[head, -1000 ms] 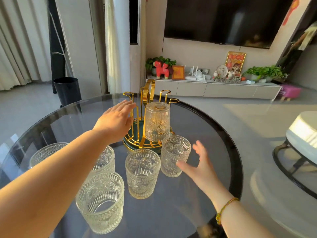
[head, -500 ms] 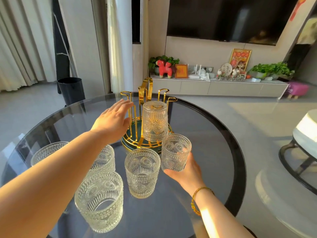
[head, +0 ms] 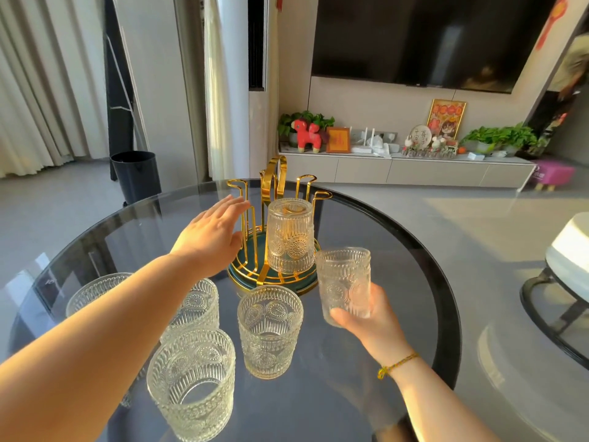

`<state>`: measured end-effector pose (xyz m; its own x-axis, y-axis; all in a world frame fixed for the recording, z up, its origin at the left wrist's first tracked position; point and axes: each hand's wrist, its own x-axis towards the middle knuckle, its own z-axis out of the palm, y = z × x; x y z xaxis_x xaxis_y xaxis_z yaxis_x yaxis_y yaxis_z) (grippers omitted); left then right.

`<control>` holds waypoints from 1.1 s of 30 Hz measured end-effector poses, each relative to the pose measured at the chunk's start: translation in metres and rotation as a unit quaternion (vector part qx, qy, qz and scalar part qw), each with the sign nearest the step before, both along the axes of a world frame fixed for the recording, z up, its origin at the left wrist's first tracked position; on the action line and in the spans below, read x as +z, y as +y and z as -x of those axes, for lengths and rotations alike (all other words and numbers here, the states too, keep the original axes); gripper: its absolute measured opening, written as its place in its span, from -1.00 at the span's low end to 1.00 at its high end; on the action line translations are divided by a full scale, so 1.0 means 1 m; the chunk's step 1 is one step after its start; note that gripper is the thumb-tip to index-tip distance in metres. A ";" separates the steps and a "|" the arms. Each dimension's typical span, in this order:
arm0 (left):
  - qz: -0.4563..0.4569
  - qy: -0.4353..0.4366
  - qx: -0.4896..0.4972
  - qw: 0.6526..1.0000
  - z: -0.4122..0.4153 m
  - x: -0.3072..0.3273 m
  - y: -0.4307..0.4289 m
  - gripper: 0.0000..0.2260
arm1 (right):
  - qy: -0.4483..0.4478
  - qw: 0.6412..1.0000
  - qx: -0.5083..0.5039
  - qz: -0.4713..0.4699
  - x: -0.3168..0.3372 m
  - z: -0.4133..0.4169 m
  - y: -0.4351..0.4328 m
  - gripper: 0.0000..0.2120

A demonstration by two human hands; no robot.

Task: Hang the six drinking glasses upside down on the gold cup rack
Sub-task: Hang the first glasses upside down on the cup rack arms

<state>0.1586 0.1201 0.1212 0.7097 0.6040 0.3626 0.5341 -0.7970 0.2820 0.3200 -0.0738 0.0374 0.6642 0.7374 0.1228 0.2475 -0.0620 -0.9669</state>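
Note:
The gold cup rack (head: 276, 283) with a dark green base stands at the middle of the round glass table (head: 414, 250). One embossed glass (head: 290, 239) hangs upside down on its front peg. My left hand (head: 212, 239) rests with fingers spread against the rack's left pegs. My right hand (head: 371, 317) grips an upright glass (head: 345, 282), lifted off the table just right of the rack. Several more glasses stand upright near me: one in the middle (head: 270, 331), one at the front (head: 191, 382), two partly behind my left forearm (head: 200, 301) (head: 92, 291).
A black bin (head: 136, 175) stands on the floor beyond the table at left. A low TV cabinet (head: 404, 170) with plants and ornaments runs along the far wall. A white stool (head: 567, 260) on a dark frame sits at right.
My right hand reached the rightmost glass, closed on it and lifted it up and to the right off the table. My left hand stayed at the rack.

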 end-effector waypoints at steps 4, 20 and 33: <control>0.005 -0.004 -0.002 1.000 0.001 -0.001 0.001 -0.52 | 0.011 0.997 0.032 -0.069 0.034 -0.013 -0.005 -0.73; 0.020 -0.032 -0.012 0.999 0.000 -0.002 0.003 -0.52 | -0.192 0.979 -0.065 -0.025 0.147 -0.063 0.040 -0.65; -0.015 -0.001 -0.027 1.000 0.002 -0.004 0.015 -0.50 | -0.344 0.928 -0.025 0.143 0.176 -0.060 0.104 -0.35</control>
